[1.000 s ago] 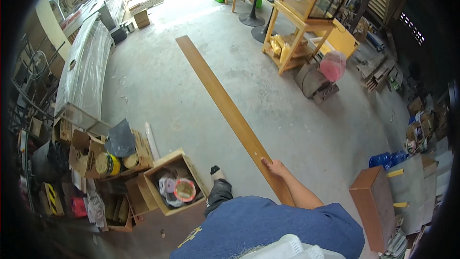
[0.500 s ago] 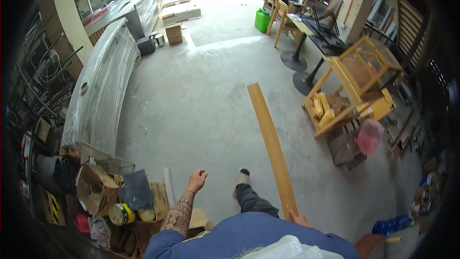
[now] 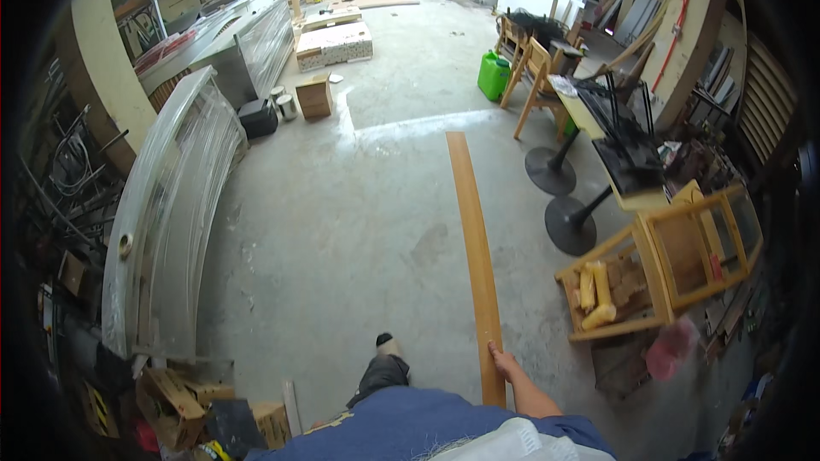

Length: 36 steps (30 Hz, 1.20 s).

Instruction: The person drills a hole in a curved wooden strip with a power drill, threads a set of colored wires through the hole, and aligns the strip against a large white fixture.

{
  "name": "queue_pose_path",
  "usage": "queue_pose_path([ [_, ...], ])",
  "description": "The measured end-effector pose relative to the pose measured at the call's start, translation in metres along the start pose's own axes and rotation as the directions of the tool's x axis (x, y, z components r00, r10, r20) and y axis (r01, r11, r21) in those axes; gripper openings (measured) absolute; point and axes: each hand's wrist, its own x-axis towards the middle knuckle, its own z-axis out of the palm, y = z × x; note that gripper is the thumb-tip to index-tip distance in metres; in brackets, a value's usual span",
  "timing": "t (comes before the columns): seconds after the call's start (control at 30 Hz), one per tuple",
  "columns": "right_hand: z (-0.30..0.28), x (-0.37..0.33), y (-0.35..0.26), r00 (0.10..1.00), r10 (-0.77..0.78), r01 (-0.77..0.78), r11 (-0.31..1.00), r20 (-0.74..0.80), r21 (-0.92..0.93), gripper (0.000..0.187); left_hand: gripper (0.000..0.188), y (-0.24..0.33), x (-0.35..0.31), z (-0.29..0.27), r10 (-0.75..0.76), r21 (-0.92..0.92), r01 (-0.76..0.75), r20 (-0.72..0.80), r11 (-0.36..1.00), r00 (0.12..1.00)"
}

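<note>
A long, flat wooden plank point(image 3: 472, 230) stretches away ahead of me, its far end pointing up the aisle. My right hand point(image 3: 504, 361) is closed on the plank's right edge near its close end, the thumb lying over the upper face. The fingers beneath the plank are hidden. My left hand is out of the picture; the blue shirt covers that side. One of my feet point(image 3: 388, 345) shows on the grey concrete floor to the left of the plank.
Plastic-wrapped long panels point(image 3: 175, 222) line the left side. At right stand a wooden cabinet frame point(image 3: 653, 282), round black table bases point(image 3: 571, 226), wooden chairs point(image 3: 534, 77) and a green jerrycan point(image 3: 494, 77). Farther ahead are a cardboard box point(image 3: 314, 96) and a speckled block point(image 3: 335, 45).
I have moved forward along the floor. My right hand has swung forward with the plank, which now points straighter ahead. My left hand has dropped out of sight.
</note>
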Motion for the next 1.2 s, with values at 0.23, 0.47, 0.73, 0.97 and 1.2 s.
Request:
queue_pose_path([
  [0.23,-0.042,0.126,-0.242,1.000,0.030,-0.031,1.000,0.007,0.007,0.121,0.048,0.172,0.134,-0.144,-0.079,-0.016,0.079,0.031,0.997,0.996],
  [0.47,-0.092,0.178,-0.386,0.999,0.016,-0.017,0.999,-0.047,-0.038,0.116,0.053,0.460,0.308,-0.379,0.470,0.290,-0.381,-0.371,0.878,0.801],
  [0.73,-0.100,0.282,-0.509,0.994,0.108,-0.104,0.986,0.021,-0.130,0.105,0.048,0.806,0.387,-0.566,0.547,-0.199,-0.648,-0.391,0.735,0.740],
  [0.97,-0.131,0.421,-0.670,0.983,0.111,-0.119,0.992,0.145,0.048,0.104,0.048,0.815,0.464,-0.658,0.336,0.134,-0.321,-0.111,0.938,0.935],
  [1.2,-0.225,0.566,-0.912,0.993,0.109,-0.117,0.978,-0.051,-0.173,0.106,0.044,0.893,0.464,-0.719,0.038,-0.164,-0.060,-0.135,0.985,0.990],
])
